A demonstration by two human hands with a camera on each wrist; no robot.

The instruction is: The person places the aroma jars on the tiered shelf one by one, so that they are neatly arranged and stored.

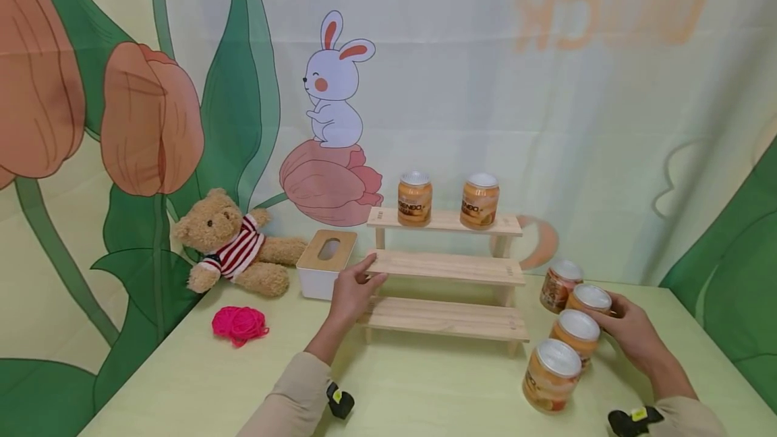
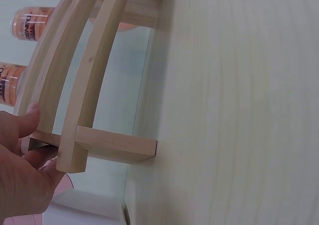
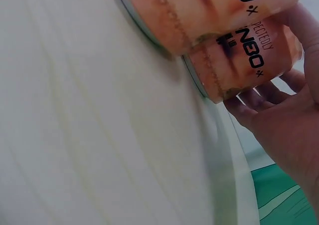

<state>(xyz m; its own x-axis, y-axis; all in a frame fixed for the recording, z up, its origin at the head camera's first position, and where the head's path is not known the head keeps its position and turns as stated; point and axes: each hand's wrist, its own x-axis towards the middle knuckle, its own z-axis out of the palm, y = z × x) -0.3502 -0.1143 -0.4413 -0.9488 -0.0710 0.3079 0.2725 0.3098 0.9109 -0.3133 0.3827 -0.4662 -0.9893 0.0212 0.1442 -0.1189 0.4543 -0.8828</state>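
A three-tier wooden stand (image 1: pixel 446 268) stands on the table, with two orange cans with silver lids, one can (image 1: pixel 415 199) and another can (image 1: pixel 480 201), on its top tier. My left hand (image 1: pixel 353 292) grips the left end of the middle tier; in the left wrist view the thumb (image 2: pixel 29 120) lies over the board and fingers reach beneath it. To the right of the stand, several more such cans form a slanting row. My right hand (image 1: pixel 634 332) holds the can (image 1: pixel 590 297) second from the back, fingers curled round its right side. In the right wrist view a nearer can (image 3: pixel 209 10) partly covers this held can (image 3: pixel 239 60).
Nearest me in the row is a can (image 1: pixel 551 376); behind it stands another can (image 1: pixel 574 332), and the rearmost can (image 1: pixel 561 285) is by the curtain. Left of the stand are a tissue box (image 1: pixel 318 282), a teddy bear (image 1: pixel 239 248) and pink yarn (image 1: pixel 239 325).
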